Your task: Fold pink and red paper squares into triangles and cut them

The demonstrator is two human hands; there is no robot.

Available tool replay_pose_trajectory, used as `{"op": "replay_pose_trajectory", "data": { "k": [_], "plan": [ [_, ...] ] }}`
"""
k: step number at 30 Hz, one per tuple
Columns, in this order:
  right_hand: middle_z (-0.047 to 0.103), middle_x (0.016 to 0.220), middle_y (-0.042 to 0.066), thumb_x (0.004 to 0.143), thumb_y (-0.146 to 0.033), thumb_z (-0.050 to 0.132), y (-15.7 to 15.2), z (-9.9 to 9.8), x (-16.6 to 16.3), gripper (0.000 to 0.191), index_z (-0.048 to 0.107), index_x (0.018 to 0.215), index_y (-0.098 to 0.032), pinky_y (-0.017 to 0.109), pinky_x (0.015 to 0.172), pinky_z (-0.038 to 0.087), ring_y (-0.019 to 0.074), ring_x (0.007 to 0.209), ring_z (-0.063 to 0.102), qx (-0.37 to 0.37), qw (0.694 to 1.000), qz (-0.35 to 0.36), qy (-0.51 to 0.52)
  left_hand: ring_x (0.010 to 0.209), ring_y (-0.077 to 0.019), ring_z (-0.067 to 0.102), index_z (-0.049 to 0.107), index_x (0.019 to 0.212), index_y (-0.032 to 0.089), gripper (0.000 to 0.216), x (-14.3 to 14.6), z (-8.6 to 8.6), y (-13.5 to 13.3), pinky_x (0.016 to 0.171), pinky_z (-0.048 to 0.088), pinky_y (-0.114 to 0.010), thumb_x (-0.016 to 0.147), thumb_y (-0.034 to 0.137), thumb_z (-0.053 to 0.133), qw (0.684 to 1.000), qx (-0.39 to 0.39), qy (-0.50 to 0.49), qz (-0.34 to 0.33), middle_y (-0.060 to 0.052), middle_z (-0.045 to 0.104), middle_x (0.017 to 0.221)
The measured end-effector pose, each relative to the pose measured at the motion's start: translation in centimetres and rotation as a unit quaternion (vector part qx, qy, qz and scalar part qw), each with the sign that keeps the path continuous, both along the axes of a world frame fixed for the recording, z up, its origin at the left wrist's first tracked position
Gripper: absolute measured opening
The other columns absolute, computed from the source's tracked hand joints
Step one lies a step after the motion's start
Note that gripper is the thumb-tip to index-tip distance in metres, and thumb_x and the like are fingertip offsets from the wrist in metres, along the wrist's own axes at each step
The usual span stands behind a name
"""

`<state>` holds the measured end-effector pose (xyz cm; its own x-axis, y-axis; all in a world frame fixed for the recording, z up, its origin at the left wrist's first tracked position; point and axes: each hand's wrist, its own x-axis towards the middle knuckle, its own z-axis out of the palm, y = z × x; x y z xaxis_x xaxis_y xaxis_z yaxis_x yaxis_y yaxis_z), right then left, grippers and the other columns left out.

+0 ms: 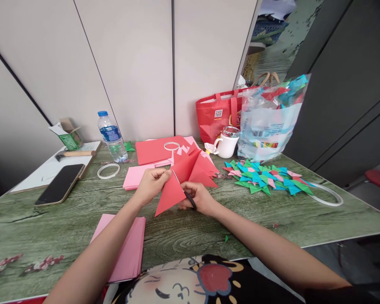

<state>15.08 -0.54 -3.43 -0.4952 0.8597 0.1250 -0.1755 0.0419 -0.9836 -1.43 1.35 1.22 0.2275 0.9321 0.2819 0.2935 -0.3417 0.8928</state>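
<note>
My left hand (152, 182) is closed on the upper edge of a folded red paper triangle (170, 195) held above the green wood-patterned table (66, 211). My right hand (199, 197) is closed around a black-handled tool, likely scissors (190, 199), at the triangle's right edge; its blades are hidden behind the paper. Just behind my hands lies a heap of cut red paper triangles (199, 166).
Pink paper stacks (126, 249) (136, 175), a red sheet (155, 150), two tape rings (108, 170) (171, 146), a phone (61, 184), a water bottle (112, 137), a white mug (226, 143), a red bag (218, 114), a plastic bag (269, 122), several folded coloured pieces (266, 177).
</note>
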Motion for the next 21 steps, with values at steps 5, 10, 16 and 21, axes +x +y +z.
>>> {"op": "replay_pose_trajectory", "data": {
  "k": [5,10,16,21],
  "plan": [
    [0.058,0.055,-0.005,0.052,-0.022,0.075,0.01,-0.05,0.0,0.034,0.056,0.078,-0.015,0.02,0.049,0.042,0.0076,0.045,0.052,0.002,1.0,0.002,-0.004,0.048,-0.0067,0.028,0.039,0.055,0.016,0.031,0.04,0.15,-0.1,0.043,0.023,-0.019,0.078,0.035,0.044,1.0,-0.006,-0.013,-0.002,0.004,0.032,0.053],
    [0.058,0.056,-0.005,0.052,-0.026,0.076,-0.14,0.01,-0.02,0.035,0.056,0.078,-0.016,0.021,0.051,0.043,0.009,0.048,0.054,0.007,1.0,0.015,-0.014,0.047,-0.0066,0.027,0.037,0.052,0.016,0.029,-0.09,0.19,-0.09,0.043,0.021,-0.019,0.076,0.03,0.044,0.999,0.028,0.022,0.006,0.005,0.03,0.051],
    [0.063,0.069,-0.002,0.044,-0.023,0.08,0.03,-0.26,-0.13,0.045,0.055,0.081,-0.016,0.026,0.067,0.047,0.0126,0.065,0.06,0.026,0.999,-0.01,-0.018,0.047,-0.0065,0.024,0.03,0.049,0.017,0.031,-0.12,0.13,-0.08,0.043,0.019,-0.02,0.076,0.026,0.043,0.996,0.065,0.061,0.001,0.005,0.025,0.05],
    [0.064,0.071,-0.001,0.046,-0.025,0.08,0.16,-0.32,-0.07,0.045,0.055,0.082,-0.016,0.027,0.069,0.047,0.0143,0.068,0.062,0.023,1.0,0.003,-0.006,0.046,-0.0061,0.026,0.033,0.049,0.017,0.031,-0.04,-0.16,0.05,0.042,0.021,-0.019,0.075,0.028,0.044,0.999,0.031,0.019,-0.001,0.005,0.027,0.049]
  ]
}}
